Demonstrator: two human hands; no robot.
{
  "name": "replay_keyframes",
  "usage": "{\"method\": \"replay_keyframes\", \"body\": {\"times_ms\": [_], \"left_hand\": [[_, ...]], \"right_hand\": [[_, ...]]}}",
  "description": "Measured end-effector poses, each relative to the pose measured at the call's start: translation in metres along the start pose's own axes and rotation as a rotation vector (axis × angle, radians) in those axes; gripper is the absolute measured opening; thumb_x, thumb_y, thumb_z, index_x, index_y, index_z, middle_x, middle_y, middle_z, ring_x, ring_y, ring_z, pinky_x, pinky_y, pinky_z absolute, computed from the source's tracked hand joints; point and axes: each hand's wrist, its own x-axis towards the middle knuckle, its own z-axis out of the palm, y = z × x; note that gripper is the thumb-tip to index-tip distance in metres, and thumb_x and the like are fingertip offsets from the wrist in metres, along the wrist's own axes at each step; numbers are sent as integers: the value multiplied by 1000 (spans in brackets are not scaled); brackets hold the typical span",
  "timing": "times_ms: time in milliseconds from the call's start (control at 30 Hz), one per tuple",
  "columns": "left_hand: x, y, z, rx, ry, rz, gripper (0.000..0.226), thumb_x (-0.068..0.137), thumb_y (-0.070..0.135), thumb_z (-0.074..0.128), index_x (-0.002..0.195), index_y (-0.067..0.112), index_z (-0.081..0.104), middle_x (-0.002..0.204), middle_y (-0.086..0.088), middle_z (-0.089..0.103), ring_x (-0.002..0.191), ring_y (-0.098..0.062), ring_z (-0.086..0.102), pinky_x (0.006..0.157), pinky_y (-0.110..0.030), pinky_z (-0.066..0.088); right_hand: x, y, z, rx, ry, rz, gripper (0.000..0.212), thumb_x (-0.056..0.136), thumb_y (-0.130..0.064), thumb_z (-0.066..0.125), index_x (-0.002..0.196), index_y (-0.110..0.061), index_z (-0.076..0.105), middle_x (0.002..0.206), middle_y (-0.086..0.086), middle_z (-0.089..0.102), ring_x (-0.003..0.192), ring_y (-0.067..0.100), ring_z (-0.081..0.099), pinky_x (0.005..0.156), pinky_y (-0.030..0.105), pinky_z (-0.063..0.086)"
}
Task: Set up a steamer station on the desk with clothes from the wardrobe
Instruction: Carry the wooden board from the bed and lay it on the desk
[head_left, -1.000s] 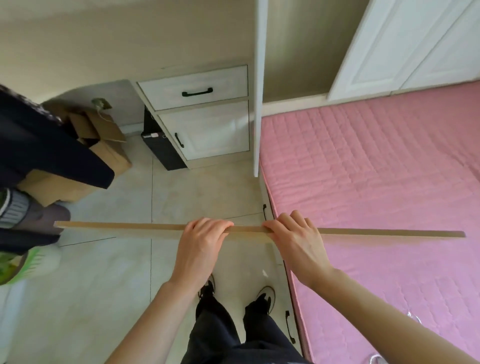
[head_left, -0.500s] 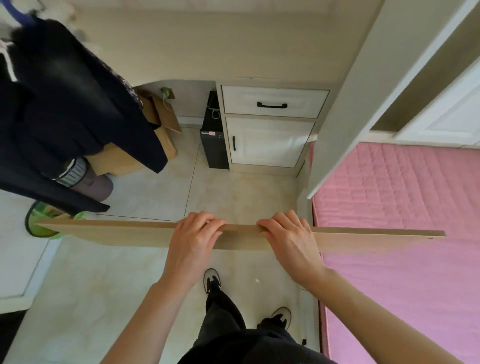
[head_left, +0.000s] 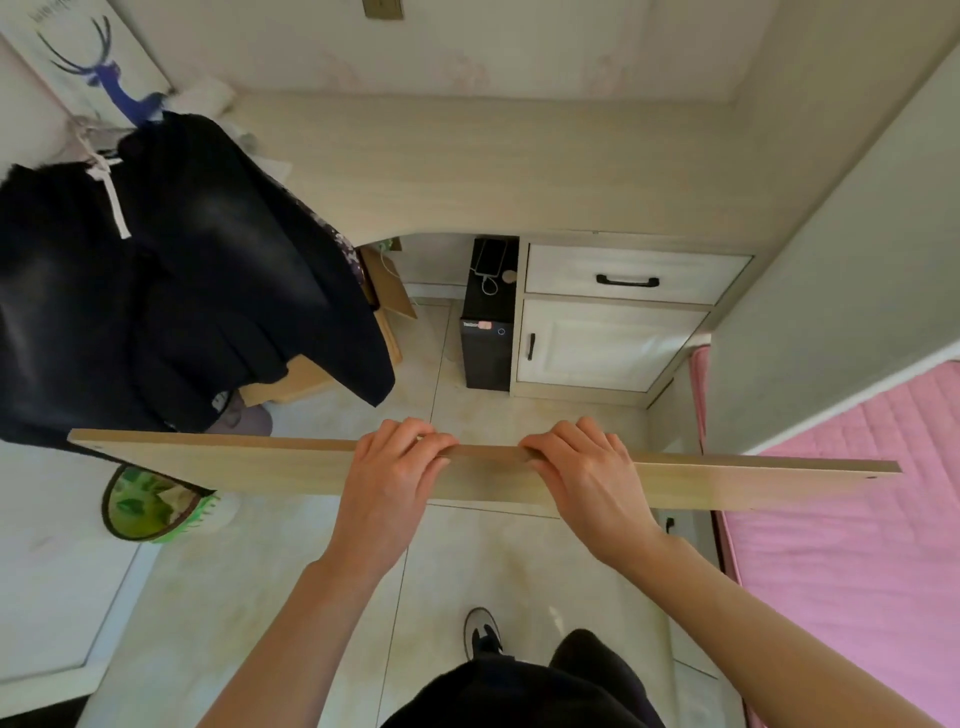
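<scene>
At the upper left of the frame the dark clothes (head_left: 197, 270) hang in front of the desk's left end, ready for steaming, I think. Across the middle I hold a long wooden board (head_left: 234, 462) almost level. My left hand (head_left: 395, 467) and my right hand (head_left: 587, 467) both curl over its top edge, near the centre, so that it balances. The desk (head_left: 597, 171) is ahead at upper centre, and the pink bed (head_left: 857, 519) is at lower right.

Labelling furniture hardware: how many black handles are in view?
3. A drawer handle under the desk, a door handle just below it, and a third handle, partly visible, low beside the pink bed. The board may hide more.
</scene>
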Motion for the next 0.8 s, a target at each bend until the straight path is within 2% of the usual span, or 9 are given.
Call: {"method": "replay_keyframes", "body": {"times_ms": [167,367,667,800], "left_hand": [[44,-26,-9,-4,44,1,28,96,30,43,110,20,65,102,6,56,95,-14,50,87,-24,34],[112,-44,-7,4,98,14,29,96,30,43,110,19,66,102,5,58,95,-14,51,88,-26,36],[251,-45,7,-15,205,54,29,96,29,46,110,16,68,105,1,59,96,-15,50,88,-28,35],[316,-42,11,-14,263,73,27,95,25,48,109,14,68,103,0,59,93,-16,48,87,-25,31]], "right_hand": [[53,2,1,0,38,-12,13,89,-19,65,102,-21,68,87,-6,61,77,18,51,65,34,45],[120,29,-2,-41,104,-53,19,91,-25,53,102,-22,68,86,-6,62,77,18,52,64,33,44],[237,106,-25,-67,176,-79,23,91,-28,48,101,-22,68,84,-6,62,77,21,52,65,34,42],[288,140,-41,-105,210,-90,23,91,-30,48,100,-23,68,85,-7,62,78,19,51,65,28,35]]}}
